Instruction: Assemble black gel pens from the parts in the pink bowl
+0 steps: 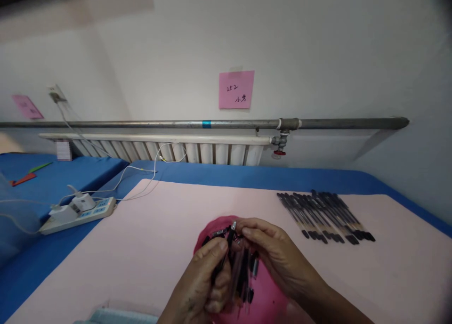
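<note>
A white radiator (206, 153) lines the pale wall (169, 55).

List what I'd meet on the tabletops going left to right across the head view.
Red strip → white power strip → left hand gripping a black pen → right hand → row of clear-barrelled pens with dark ends.

My feed comes in dim and greyish, with soft shadows on the wall (183, 46) at ten o'clock and under the pipe (353, 124) at three, a dark corner at two, pixelation at nine, wide-angle bowing along the blue cover (374, 178), and the pen parts (243, 272) blurred toward six
</note>
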Demonstrator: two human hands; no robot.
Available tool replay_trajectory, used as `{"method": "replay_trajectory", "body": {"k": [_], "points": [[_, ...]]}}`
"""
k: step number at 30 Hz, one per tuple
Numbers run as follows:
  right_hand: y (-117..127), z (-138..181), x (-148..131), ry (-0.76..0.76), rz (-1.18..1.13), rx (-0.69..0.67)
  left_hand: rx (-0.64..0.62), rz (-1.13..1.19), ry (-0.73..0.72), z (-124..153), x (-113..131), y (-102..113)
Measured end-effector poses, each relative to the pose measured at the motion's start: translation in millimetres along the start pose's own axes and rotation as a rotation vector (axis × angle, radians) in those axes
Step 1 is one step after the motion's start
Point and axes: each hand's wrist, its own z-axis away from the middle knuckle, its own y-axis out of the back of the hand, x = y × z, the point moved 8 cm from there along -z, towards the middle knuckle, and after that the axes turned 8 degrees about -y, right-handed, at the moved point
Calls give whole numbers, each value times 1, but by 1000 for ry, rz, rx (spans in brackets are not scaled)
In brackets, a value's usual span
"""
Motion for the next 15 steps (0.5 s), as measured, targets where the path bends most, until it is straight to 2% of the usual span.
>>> {"method": "replay_trajectory", "body": {"k": [4, 9, 13, 15], "points": [[-1, 0, 2, -20, -6, -1, -1, -9, 15, -1, -1, 1], [3, 1, 1, -39, 5, 82, 70, -18, 15, -2, 0, 9], [-3, 0, 4, -50, 26, 0, 27, -51, 29, 0, -2, 5], [-1, -1, 5, -45, 54, 14, 16, -70, 28, 1, -3, 3]]}}
